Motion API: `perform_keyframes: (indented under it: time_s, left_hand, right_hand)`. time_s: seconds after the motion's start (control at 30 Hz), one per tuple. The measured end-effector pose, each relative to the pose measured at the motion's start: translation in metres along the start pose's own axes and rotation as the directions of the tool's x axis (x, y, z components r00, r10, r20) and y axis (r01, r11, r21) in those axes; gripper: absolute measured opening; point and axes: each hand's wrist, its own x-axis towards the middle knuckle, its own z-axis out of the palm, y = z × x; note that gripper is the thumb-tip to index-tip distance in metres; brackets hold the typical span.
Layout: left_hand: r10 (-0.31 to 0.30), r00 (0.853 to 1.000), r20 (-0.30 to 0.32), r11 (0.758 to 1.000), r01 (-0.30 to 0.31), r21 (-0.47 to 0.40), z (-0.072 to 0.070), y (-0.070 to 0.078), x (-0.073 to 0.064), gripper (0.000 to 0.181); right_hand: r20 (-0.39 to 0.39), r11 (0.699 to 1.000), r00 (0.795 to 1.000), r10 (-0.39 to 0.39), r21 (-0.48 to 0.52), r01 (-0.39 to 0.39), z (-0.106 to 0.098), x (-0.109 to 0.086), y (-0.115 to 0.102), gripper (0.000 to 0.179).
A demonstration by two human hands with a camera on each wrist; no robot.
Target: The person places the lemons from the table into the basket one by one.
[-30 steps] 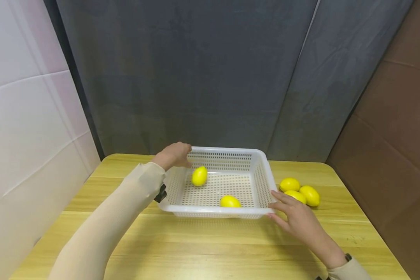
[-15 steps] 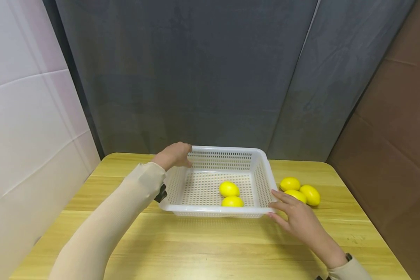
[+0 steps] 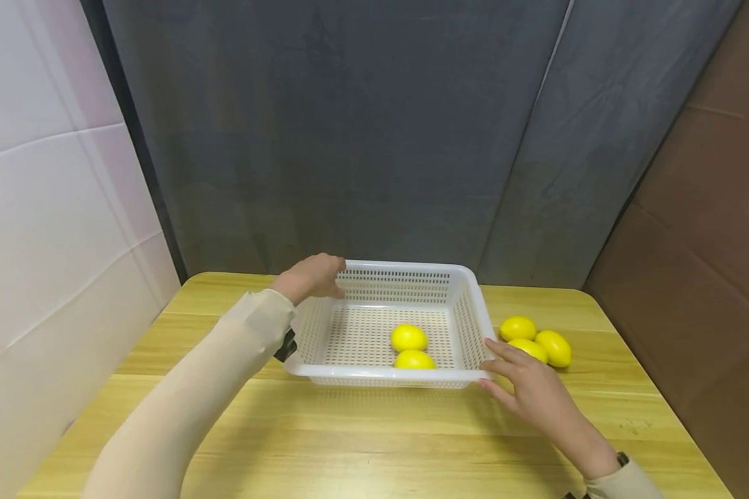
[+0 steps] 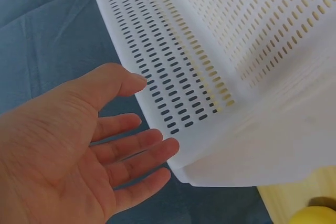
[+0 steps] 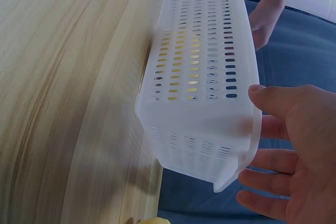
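Note:
A white perforated plastic basket stands on the wooden table in the head view. Inside it, two yellow lemons lie close together near the front wall, right of centre. My left hand is at the basket's far left corner. In the left wrist view its thumb and loosely extended fingers lie along the rim. At the near right corner is my right hand, its thumb touching the front rim and its fingers stretched along the side rim. Neither palm closes around the basket.
Three more lemons are grouped on the wooden table just right of the basket. A dark grey cloth wall rises behind, with a white panel at left and a brown panel at right.
One lemon rolled from the basket's left side to the right, stopping beside the other lemon between one and half a second ago. The hands and basket have barely moved.

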Motion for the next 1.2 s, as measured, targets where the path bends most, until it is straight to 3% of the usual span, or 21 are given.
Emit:
perform_keyframes:
  time_s: [0.27,0.5,0.83,1.2]
  left_hand:
    - [-0.011,1.0,0.003,0.999,0.011,-0.037,-0.011,-0.002,-0.008,0.063]
    - [-0.007,0.999,-0.043,0.999,0.005,-0.038,-0.022,-0.015,-0.017,0.057]
    - [-0.039,0.997,-0.061,0.997,0.035,-0.065,-0.02,-0.04,-0.024,0.056]
    - [-0.122,0.992,-0.02,0.987,0.119,-0.103,-0.013,-0.076,-0.03,0.058]
  right_hand:
    - [0.005,1.0,1.0,0.005,0.003,-0.005,0.001,0.0,0.0,0.028]
    - [-0.007,1.0,1.0,-0.003,-0.001,0.003,0.001,0.0,0.002,0.028]
    - [0.002,1.0,1.0,-0.001,-0.006,0.001,0.001,0.0,0.004,0.028]
    - [-0.004,1.0,1.0,0.005,-0.005,-0.005,0.001,0.0,0.005,0.028]
